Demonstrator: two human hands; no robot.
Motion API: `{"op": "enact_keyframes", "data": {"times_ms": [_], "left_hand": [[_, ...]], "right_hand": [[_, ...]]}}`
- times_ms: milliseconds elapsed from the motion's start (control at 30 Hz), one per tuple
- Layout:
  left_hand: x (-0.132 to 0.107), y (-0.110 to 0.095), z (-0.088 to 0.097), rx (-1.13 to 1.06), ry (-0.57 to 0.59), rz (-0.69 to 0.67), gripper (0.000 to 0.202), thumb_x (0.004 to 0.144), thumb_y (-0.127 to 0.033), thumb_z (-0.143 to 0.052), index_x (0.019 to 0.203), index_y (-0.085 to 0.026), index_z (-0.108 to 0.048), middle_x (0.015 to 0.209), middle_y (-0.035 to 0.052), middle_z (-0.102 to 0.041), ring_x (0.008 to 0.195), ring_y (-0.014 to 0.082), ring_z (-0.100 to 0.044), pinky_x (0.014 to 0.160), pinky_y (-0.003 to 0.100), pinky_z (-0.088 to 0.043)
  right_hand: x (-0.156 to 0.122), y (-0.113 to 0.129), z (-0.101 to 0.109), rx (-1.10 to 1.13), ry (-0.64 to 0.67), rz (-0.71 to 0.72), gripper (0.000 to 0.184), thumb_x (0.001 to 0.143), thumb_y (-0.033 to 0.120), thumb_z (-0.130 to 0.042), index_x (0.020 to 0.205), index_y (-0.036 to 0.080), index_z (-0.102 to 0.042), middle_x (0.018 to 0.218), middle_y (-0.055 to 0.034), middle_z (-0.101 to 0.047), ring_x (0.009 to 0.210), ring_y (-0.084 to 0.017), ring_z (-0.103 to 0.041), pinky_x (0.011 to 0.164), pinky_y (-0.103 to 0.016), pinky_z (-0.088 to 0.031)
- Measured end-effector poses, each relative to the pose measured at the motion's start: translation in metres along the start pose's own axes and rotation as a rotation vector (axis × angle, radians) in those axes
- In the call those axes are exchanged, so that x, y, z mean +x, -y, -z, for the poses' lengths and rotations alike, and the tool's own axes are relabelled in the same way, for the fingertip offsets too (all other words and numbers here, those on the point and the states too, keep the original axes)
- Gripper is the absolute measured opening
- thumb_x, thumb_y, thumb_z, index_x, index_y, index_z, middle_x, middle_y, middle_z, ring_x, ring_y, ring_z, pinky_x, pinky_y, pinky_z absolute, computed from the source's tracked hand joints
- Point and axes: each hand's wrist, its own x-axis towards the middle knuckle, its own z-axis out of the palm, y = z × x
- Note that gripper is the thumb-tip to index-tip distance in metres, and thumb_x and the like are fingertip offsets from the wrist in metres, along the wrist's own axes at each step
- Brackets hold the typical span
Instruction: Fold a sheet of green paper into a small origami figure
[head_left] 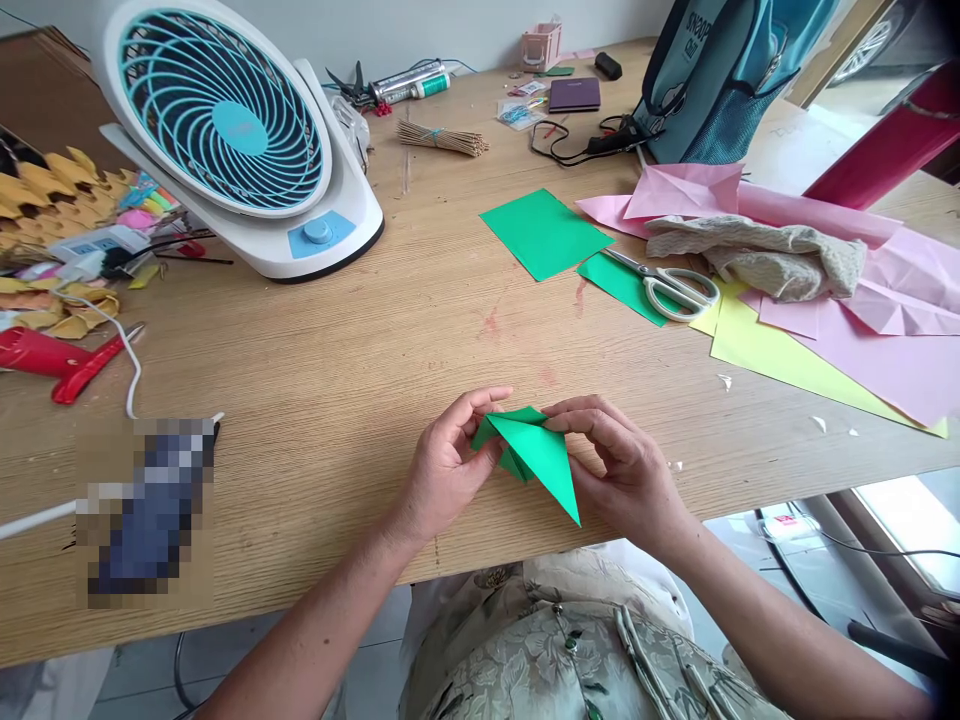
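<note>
A folded piece of green paper is held between both hands near the front edge of the table, one pointed flap hanging down toward me. My left hand pinches its left side, thumb in front and fingers behind. On the right, my right hand grips the upper right part, fingers on top and thumb underneath. The folds inside the paper are partly hidden by the flap. Beyond the hands lie a flat green sheet and a second green piece, with white-handled scissors resting on that piece.
A white and blue fan stands at the back left. Pink paper, yellow paper and a crumpled cloth lie at the right. Behind them stands a teal backpack. A bundle of sticks lies at the back.
</note>
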Motion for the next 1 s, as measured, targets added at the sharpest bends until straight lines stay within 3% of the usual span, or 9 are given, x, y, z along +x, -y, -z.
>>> {"op": "enact_keyframes", "data": {"times_ms": [133,300,500,667,767,1000], "left_hand": [[-0.001,0.001,0.001,0.011,-0.029,-0.025,0.032,0.089,-0.014,-0.068,0.120,-0.021,-0.065,0.117,0.0052,-0.071,0.107,0.0168,-0.067,0.092,0.025,-0.054],[0.000,-0.002,0.002,-0.007,-0.038,-0.005,0.027,0.088,-0.014,-0.068,0.114,-0.021,-0.066,0.101,0.0023,-0.072,0.089,0.0128,-0.067,0.078,0.020,-0.053],[0.003,-0.004,0.003,-0.090,-0.029,0.055,0.030,0.084,-0.027,-0.079,0.111,-0.021,-0.067,0.079,-0.0018,-0.065,0.073,0.0117,-0.063,0.066,0.019,-0.050],[0.004,-0.001,0.002,-0.142,-0.018,0.118,0.041,0.081,-0.033,-0.082,0.114,-0.019,-0.064,0.100,0.0031,-0.072,0.083,0.0134,-0.067,0.071,0.021,-0.054],[0.002,0.001,0.002,-0.086,0.006,0.167,0.045,0.083,-0.031,-0.080,0.123,-0.017,-0.063,0.103,0.0052,-0.074,0.088,0.0160,-0.069,0.074,0.023,-0.056],[0.001,-0.002,0.004,0.037,0.060,0.166,0.047,0.088,-0.029,-0.072,0.134,-0.018,-0.065,0.117,0.0079,-0.076,0.095,0.0203,-0.072,0.078,0.026,-0.058]], "right_hand": [[0.000,-0.002,-0.002,0.018,-0.042,-0.054,0.023,0.092,0.009,-0.064,0.109,0.024,-0.062,0.113,-0.0058,-0.067,0.105,-0.019,-0.065,0.088,-0.036,-0.054],[0.002,0.003,0.000,0.035,-0.035,-0.070,0.014,0.094,0.010,-0.061,0.097,0.023,-0.062,0.091,-0.0014,-0.064,0.085,-0.015,-0.062,0.075,-0.032,-0.051],[0.003,0.010,0.003,0.080,0.012,-0.004,0.011,0.094,0.013,-0.062,0.091,0.023,-0.061,0.085,-0.0007,-0.063,0.080,-0.015,-0.061,0.072,-0.031,-0.049],[0.002,0.007,0.000,0.210,-0.055,-0.256,0.002,0.094,0.022,-0.064,0.094,0.023,-0.062,0.083,-0.0001,-0.065,0.076,-0.014,-0.062,0.068,-0.029,-0.050],[0.002,0.004,-0.002,0.282,-0.071,-0.337,0.009,0.093,0.030,-0.066,0.097,0.023,-0.064,0.084,-0.0011,-0.064,0.075,-0.015,-0.060,0.065,-0.029,-0.049],[0.006,0.003,-0.001,0.106,-0.064,-0.484,0.034,0.093,0.045,-0.063,0.071,0.021,-0.055,0.058,0.0047,-0.042,0.054,-0.011,-0.037,0.049,-0.027,-0.030]]}}
